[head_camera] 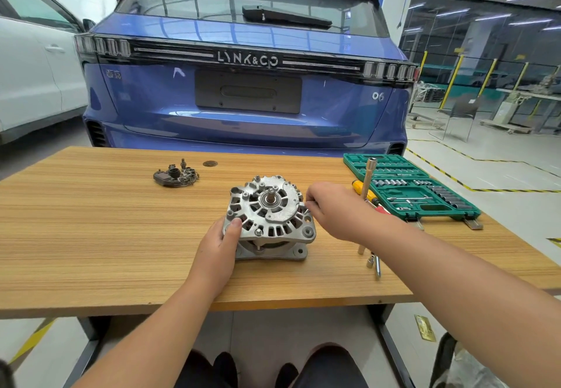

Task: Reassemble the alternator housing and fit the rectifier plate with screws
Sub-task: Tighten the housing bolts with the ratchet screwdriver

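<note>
Already the alternator housing [268, 216] looks joined; my left hand [217, 249] grips it, my right hand [329, 210] pinches at its rim, while the rectifier plate [176, 175] waits unfitted.

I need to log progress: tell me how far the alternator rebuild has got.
Done: the alternator housing halves sit stacked on the table. In hand: the left hand steadies it while the right hand pinches something small at its rim. Left: the rectifier plate lies apart at the far side, unfitted.
</note>
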The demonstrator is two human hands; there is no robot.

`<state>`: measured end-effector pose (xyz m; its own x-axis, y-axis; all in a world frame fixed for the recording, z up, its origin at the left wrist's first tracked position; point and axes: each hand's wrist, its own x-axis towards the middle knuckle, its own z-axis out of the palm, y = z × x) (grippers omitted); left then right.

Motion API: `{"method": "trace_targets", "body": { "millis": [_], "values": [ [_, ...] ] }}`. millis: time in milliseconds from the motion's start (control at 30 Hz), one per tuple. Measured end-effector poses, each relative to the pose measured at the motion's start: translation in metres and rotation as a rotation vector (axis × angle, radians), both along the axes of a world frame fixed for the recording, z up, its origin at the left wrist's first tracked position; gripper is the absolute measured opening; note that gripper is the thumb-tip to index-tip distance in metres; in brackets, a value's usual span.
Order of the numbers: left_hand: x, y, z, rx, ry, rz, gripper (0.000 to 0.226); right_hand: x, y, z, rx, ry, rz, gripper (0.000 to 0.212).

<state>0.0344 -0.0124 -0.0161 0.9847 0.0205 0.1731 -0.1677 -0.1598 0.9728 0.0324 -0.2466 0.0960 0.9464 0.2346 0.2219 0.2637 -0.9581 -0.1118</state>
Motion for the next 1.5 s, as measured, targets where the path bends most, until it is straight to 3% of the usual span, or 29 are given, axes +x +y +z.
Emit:
{"method": "trace_targets", "body": {
  "millis": [67,233,300,367,500,633,867,1000,1033,1100,1167,1233,1333,1500],
  "values": [
    [-0.001,0.0,0.0,-0.002,-0.001,0.001,0.053,0.0,0.002,0.0,0.069,0.057,0.005,0.026],
    [0.0,0.001,0.0,-0.019,0.003,-0.006,0.05,0.001,-0.006,-0.006,0.856,0.404,-0.008,0.04],
    [0.0,0.001,0.0,-0.02,0.005,-0.009,0.049,0.005,-0.014,-0.009,1.031,0.475,-0.024,0.034],
    [0.0,0.001,0.0,-0.021,0.007,-0.01,0.049,0.008,-0.018,-0.012,1.065,0.471,-0.034,0.027],
    [0.002,0.001,-0.002,-0.024,0.01,-0.013,0.051,0.015,-0.015,-0.026,0.836,0.317,-0.222,0.024],
    [0.003,0.001,-0.003,-0.016,-0.001,-0.015,0.051,0.017,-0.013,-0.026,1.082,0.457,-0.314,0.034],
    [0.003,0.001,-0.004,-0.005,-0.015,-0.027,0.047,0.009,-0.017,-0.025,1.071,0.538,-0.217,0.022],
    [0.005,0.001,-0.006,-0.014,-0.024,-0.026,0.042,0.018,-0.054,-0.008,1.333,0.355,-0.265,0.02],
    [0.006,0.001,-0.007,-0.018,-0.021,-0.025,0.043,0.023,-0.065,-0.005,1.257,0.267,-0.336,0.018],
    [0.007,0.001,-0.008,-0.034,-0.008,-0.018,0.048,0.034,-0.084,-0.007,0.877,0.151,-0.436,0.02],
    [0.009,0.002,-0.008,-0.05,-0.005,0.0,0.051,0.043,-0.098,-0.016,0.397,0.178,-0.437,0.028],
    [0.012,0.003,-0.01,-0.07,-0.006,0.03,0.052,0.049,-0.108,-0.03,0.077,0.28,-0.428,0.034],
    [0.017,0.006,-0.012,-0.141,0.011,0.15,0.058,0.053,-0.113,-0.046,-0.074,0.365,-0.371,0.044],
    [0.025,0.011,-0.011,-0.222,0.076,0.291,0.061,0.062,-0.114,-0.06,-0.125,0.359,-0.319,0.048]
  ]
}}
